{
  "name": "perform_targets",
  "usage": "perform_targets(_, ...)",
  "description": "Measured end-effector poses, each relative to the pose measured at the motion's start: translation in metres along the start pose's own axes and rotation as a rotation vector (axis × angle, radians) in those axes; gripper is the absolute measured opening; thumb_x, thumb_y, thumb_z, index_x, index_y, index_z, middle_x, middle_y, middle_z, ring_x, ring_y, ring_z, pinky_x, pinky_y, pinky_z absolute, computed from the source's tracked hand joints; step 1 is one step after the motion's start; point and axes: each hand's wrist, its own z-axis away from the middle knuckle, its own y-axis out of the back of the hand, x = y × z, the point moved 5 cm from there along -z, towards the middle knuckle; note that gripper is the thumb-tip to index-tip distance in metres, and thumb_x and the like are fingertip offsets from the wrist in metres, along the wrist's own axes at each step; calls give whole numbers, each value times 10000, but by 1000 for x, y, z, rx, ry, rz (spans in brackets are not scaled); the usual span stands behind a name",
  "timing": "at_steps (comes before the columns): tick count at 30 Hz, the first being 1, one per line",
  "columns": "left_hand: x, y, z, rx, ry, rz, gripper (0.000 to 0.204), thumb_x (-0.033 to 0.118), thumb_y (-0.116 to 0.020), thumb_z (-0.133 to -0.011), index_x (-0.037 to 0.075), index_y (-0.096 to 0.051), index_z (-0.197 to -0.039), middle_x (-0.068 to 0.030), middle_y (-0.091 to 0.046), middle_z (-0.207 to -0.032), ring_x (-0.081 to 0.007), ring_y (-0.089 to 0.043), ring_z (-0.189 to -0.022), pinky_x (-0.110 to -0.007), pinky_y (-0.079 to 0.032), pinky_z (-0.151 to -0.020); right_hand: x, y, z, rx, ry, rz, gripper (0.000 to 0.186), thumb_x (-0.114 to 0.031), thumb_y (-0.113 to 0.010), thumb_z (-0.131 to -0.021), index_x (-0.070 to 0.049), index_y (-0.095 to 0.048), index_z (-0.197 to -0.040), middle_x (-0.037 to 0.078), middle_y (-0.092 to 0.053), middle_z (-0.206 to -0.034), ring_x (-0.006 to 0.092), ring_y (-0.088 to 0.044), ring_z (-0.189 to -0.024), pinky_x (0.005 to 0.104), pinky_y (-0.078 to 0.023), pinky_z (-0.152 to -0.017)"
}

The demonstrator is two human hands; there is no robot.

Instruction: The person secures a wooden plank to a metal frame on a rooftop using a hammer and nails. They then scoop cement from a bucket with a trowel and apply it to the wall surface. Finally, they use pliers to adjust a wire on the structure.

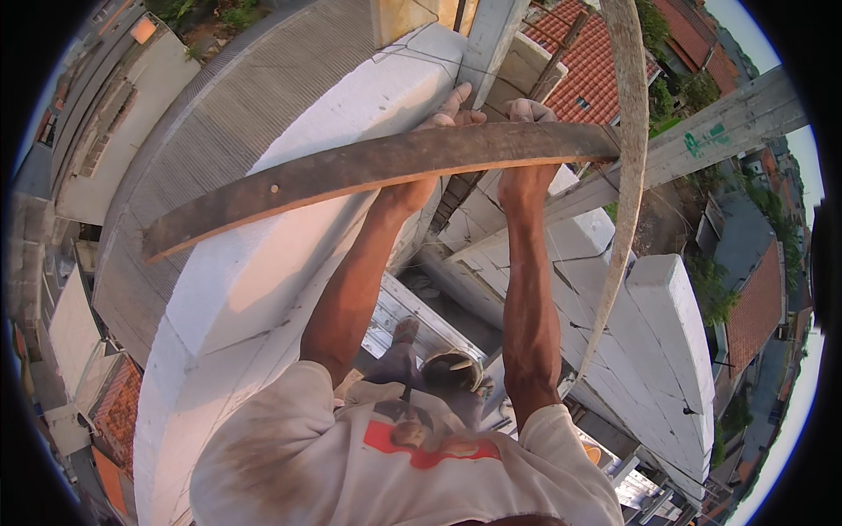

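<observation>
Both my arms reach up and away from me, and a long dark wooden plank [395, 162] crosses in front of my wrists. Beyond the plank, my left hand [452, 110] is at the end of a white block wall [351, 114], fingers stretched toward the foot of a grey wooden post [491, 44], thumb apart. My right hand [531, 111] is closed, its fingers curled together just right of the left hand. Thin wire [478, 70] runs around the post near my hands. Whatever the right fingers pinch is too small to make out.
A pale upright board [633, 131] curves through the view on the right, and a grey timber beam [693, 131] slants behind it. White block walls [649, 324] rise on both sides of me. Rooftops [596, 70] lie far below. A dark bucket-like container [452, 373] stands near my legs.
</observation>
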Motion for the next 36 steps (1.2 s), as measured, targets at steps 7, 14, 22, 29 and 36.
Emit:
perform_targets(7,-6,-3,-5,-22,-57,-57,847,663,-333,-1095,55,-253,-1679,-106,-560,-1440,-206,-526,-1341,-414,-437,-1136,17,18,10,-317,587,823,194,-147,-741,-966,-15,-725,-1108,85,-740,-1046,221,-696,-911,327,-525,-787)
perform_targets(14,-10,1,-5,19,-36,-44,759,589,-339,-1118,68,-294,-1667,-101,-602,-1395,-210,-561,-1312,-397,-438,-1135,-12,-10,57,-230,457,551,250,-64,-714,-939,-24,-682,-1183,79,-734,-971,233,-712,-808,375,-563,-762)
perform_targets(22,-4,-7,14,76,-250,-935,492,199,-613,-1047,-15,-534,-1482,-145,-604,-1456,-218,-556,-1343,-380,-422,-1132,-8,-12,124,-362,548,1003,483,19,-699,-893,-25,-588,-1361,194,-658,-1318,436,-631,-1237,490,-534,-1047)
perform_targets(29,-5,-30,74,344,-121,-335,539,229,-663,-1051,-74,-517,-1472,-262,-539,-1514,-310,-529,-1427,-439,-387,-1199,-94,80,190,-286,492,787,521,5,-764,-851,-11,-642,-1358,190,-662,-1321,378,-646,-1215,476,-523,-1036)
perform_targets(36,41,-61,92,157,19,-264,436,234,-753,-988,-23,-637,-1321,-159,-647,-1366,-256,-640,-1210,-416,-468,-1053,-196,169,111,161,580,932,374,-72,-749,-949,-23,-692,-1315,150,-728,-1109,243,-693,-998,393,-561,-877)
